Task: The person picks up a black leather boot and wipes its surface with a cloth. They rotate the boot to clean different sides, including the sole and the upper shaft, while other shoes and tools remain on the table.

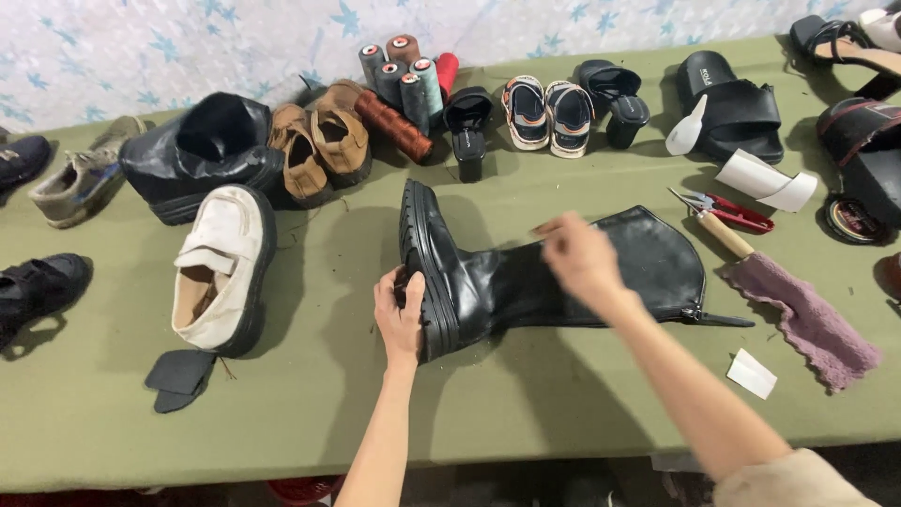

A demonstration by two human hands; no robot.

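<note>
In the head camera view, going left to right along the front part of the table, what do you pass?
Black shoe → dark insole piece → white shoe → left hand on the sole of the black boot → right hand → purple cloth.

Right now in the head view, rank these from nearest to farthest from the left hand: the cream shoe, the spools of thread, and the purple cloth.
Measured from the left hand, which grips the black boot's sole:
1. Cream shoe, just to its left.
2. Spools of thread, straight up at the table's far edge.
3. Purple cloth, far off to the right.
</note>
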